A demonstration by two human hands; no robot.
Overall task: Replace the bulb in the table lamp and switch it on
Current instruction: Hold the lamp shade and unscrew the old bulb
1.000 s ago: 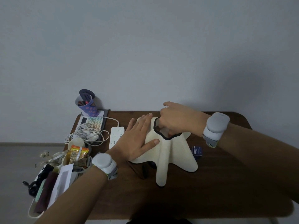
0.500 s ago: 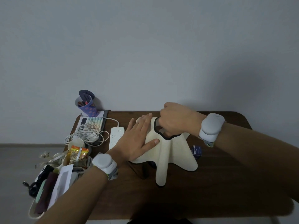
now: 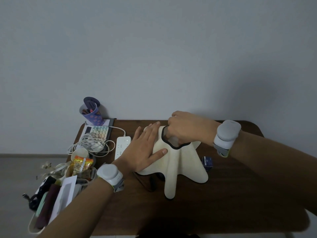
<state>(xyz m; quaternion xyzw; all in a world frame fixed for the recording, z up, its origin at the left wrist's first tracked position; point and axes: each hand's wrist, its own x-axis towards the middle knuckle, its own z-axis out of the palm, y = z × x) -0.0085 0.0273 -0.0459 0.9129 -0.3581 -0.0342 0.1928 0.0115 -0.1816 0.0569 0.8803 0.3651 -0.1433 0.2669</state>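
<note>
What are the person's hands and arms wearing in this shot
Both forearms are bare, no sleeves or gloves. Each wrist carries a rounded pale grey device on a grey strap with a yellow-green edge: one behind the left hand, one behind the right hand. No rings show.

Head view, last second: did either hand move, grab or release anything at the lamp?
The right hand turned slightly at the wrist, fingers staying inside the top opening of the cream lamp shade; whether it grips a bulb is hidden. The left hand stayed flat on the shade's side. Nothing was visibly picked up or let go. The power strip and small blue box stayed put.
</note>
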